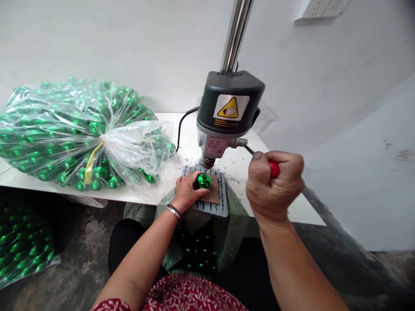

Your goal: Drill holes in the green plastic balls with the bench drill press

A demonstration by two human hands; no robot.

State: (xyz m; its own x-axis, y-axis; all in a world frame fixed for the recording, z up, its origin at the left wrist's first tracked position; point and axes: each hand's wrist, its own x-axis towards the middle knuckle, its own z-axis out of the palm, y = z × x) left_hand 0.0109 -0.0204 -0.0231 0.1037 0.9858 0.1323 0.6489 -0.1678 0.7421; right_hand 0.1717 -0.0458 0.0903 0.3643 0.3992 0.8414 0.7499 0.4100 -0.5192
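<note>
My left hand [190,190] grips a shiny green ball [204,181] between thumb and fingers, under the bit of a small drill press [231,103]. The ball rests on a brown board [213,195] lying on the grey slotted base [223,190]. Whether the bit is in the ball or just touching it, I cannot tell. My right hand [275,183] is wrapped round the red-knobbed feed lever [275,169] at the press's right side; the fist hides part of the knob.
A large tied clear bag of green balls [61,129] lies on the white table [136,196] at left. Another bag [26,242] sits on the floor. Below the base hangs green cloth [235,207], with more green balls beneath. Dark shavings surround the base; a black cable [180,125] runs behind.
</note>
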